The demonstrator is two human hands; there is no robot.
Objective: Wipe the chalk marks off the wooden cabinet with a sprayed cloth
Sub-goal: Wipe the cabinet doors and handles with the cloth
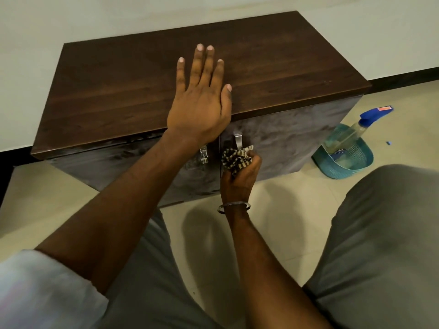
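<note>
Now left hand [198, 108] flat on cabinet [285, 67] top's front edge; right hand [240, 179] grasping cloth [235, 159] at cabinet front.

Left hand [199, 100] lies flat on the cabinet [118, 91]; right hand [240, 176] holds a bunched cloth [234, 159], apparently against its front.

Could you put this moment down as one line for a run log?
left hand: flat on cabinet top | right hand: grips striped cloth by door handle | spray bottle: in basket
</note>
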